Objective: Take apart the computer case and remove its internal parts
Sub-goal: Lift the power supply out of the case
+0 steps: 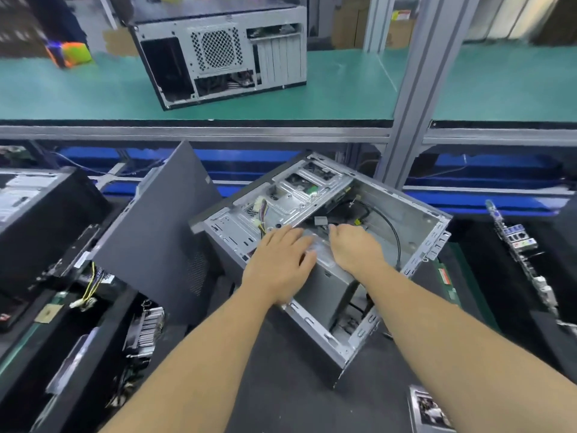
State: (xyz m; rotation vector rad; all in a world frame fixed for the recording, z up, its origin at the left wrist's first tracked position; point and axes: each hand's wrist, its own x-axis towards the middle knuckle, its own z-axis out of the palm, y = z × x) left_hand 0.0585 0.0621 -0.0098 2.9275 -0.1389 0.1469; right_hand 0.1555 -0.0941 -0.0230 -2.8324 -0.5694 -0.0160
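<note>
From the head view, we're mid-strip: the computer case point(327, 245), open at centre on the dark tabletop point(281, 385), still holds its power supply point(324, 276). Left hand point(281, 260) rests flat on it, fingers straight; right hand point(352, 245) beside it, grip unclear. Next we'd judge: lift it free. Green shelf point(343, 89) at twelve o'clock carries another case point(218, 51).

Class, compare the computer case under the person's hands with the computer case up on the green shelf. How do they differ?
The case under the hands lies with its side open, showing cables; the case on the shelf shows its rear grille and slots. Both hands, left hand and right hand, reach into the lower one; nobody touches the upper. Both are grey metal.
</note>
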